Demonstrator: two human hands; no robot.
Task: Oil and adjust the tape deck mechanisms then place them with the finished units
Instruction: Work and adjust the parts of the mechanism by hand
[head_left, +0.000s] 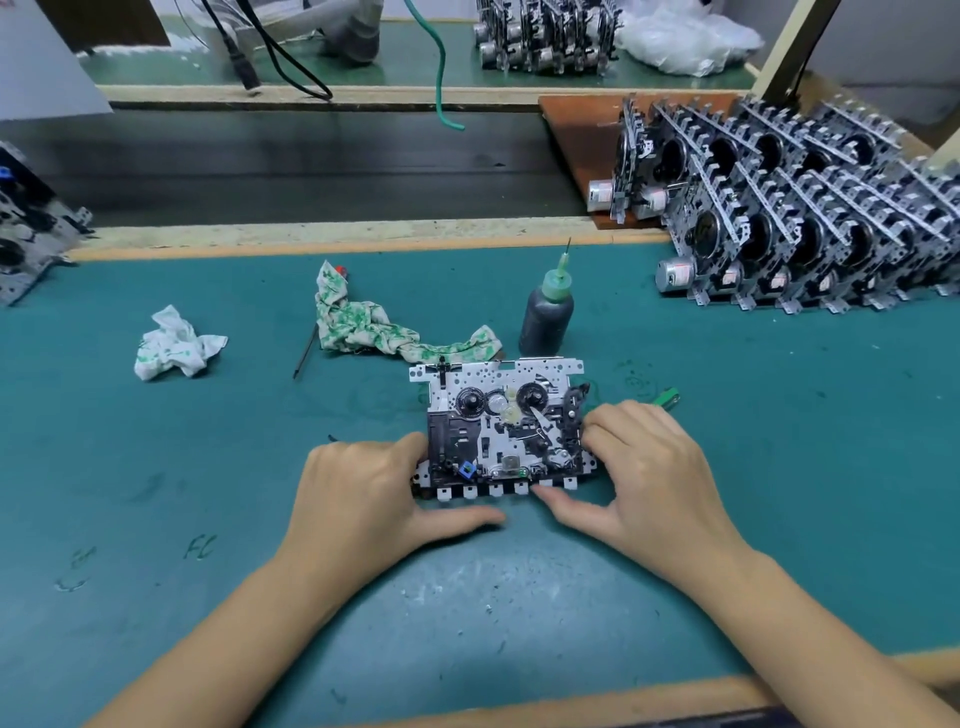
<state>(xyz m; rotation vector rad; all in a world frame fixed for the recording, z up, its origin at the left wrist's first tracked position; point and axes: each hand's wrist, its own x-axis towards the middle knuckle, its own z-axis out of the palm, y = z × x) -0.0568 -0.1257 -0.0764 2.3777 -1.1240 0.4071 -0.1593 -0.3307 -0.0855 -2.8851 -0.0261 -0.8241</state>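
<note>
Gripping the flat silver-and-black metal tape deck mechanism (501, 428) from both sides, the two hands sit at the centre of the frame. The left hand (363, 488) has its fingers curled against the mechanism's left edge, thumb stretched along the tabletop below the row of white tabs. The right hand (644, 467) curls its fingers over the right edge, thumb reaching toward the lower edge. Both forearms enter from the bottom of the frame.

The mechanism lies flat on the teal-green tabletop (156, 493). Just above it stands a dark grey oil bottle with a green needle nozzle (548, 312), beside a crumpled green-and-white patterned rag (374, 325); a smaller crumpled rag (174, 345) lies further left. At upper right, rows of finished tape deck units (810, 213) lean together. A dark conveyor belt (311, 166) runs across the upper frame.
</note>
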